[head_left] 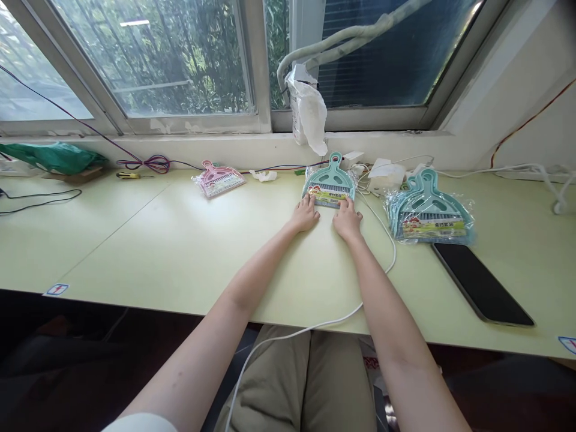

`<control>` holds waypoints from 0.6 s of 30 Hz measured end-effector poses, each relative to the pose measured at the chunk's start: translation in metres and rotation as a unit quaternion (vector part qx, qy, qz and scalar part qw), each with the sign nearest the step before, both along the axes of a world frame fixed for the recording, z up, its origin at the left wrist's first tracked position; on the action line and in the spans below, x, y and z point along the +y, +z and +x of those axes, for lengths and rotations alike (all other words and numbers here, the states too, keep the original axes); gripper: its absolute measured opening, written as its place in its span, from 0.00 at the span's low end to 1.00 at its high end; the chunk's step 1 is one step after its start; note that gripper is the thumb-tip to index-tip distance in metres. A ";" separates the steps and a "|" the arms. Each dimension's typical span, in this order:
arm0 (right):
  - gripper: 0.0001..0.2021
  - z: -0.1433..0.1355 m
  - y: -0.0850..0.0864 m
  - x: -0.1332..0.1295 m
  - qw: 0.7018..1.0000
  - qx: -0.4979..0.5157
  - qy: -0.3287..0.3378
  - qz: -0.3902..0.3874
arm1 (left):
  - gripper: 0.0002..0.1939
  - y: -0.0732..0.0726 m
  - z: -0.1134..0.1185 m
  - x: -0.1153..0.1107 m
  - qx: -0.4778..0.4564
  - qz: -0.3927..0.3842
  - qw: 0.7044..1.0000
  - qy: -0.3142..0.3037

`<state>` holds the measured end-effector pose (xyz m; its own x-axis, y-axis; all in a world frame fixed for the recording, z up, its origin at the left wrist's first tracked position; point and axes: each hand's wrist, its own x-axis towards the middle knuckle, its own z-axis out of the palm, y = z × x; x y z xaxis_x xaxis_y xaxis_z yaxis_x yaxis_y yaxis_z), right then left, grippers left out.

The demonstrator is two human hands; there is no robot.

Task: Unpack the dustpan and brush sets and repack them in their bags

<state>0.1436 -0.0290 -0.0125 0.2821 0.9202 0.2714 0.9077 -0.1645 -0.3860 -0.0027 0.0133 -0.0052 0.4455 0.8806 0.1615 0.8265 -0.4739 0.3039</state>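
Observation:
A teal dustpan-and-brush set (332, 177) in clear plastic lies near the back of the pale green table (180, 252). My left hand (306, 215) touches its lower left corner, fingers bent over the edge. At its lower right corner is my right hand (348, 219), fingertips likewise on the packet. Both hands grip the near edge of this one packet. To the right lies a pile of similar teal sets (432, 210) in plastic. A smaller pink set (219, 179) rests at the back left.
A black phone (483, 285) lies at the right. A white cable (391, 240) curves past my right arm to the front edge. Coiled wires (156, 163), a yellow-handled tool (129, 175) and a green bag (58, 158) are at the back left. Behind stands a window.

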 end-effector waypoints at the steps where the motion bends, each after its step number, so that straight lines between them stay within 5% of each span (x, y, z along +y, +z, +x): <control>1: 0.23 0.000 -0.002 0.000 1.000 -0.004 0.003 0.007 | 0.36 -0.001 0.000 0.001 -0.001 0.001 1.000 -0.002; 18: 0.23 0.001 -0.003 -0.004 0.999 0.001 0.036 0.038 | 0.33 0.004 0.000 -0.010 -0.016 0.058 0.998 0.015</control>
<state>0.1446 -0.0325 -0.0155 0.2176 0.9150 0.3396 0.9149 -0.0701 -0.3975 -0.0025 0.0032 -0.0015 0.4119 0.8679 0.2777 0.8316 -0.4826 0.2748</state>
